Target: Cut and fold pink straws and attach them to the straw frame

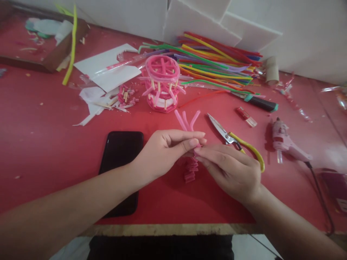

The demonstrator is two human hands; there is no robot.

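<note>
Between both hands is a bundle of pink pipe cleaners [191, 167]. Straight ends fan out above the fingers, and a zigzag-folded length hangs below them. My left hand [173, 146] pinches the bundle from the left between thumb and fingers. From the right, my right hand [230, 166] grips it just below, its fingertips touching the folded part. The middle of the bundle is hidden by the fingers. Behind the hands stands a round pink frame [162, 83] of pipe cleaners and short wooden sticks. Yellow-handled scissors [230, 137] lie open beside my right hand.
A black phone [121, 151] lies under my left forearm. Colourful pipe cleaners [217, 61] are piled at the back. To the right are a box cutter [261, 103], a small red-and-clear item [246, 116] and a corded glue gun [287, 141]. Paper scraps [93, 103] lie left.
</note>
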